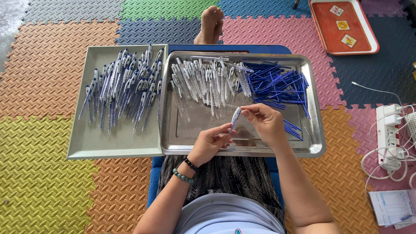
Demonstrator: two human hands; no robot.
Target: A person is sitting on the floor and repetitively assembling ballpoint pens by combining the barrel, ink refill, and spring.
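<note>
Pen (234,120) pinched between left hand (211,141) and right hand (265,123) (both over bare steel tray (316,143) floor), near its front rim.

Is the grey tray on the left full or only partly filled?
Partly filled: pens cover the grey tray's far half, and its near half is bare.

You sit on a floor of interlocking foam mat tiles (47,73) in orange, yellow, green, blue, pink and grey. A red rectangular plastic tray (329,30) lies far right; a white power strip (388,136) with cables sits right, in even daylight.
</note>
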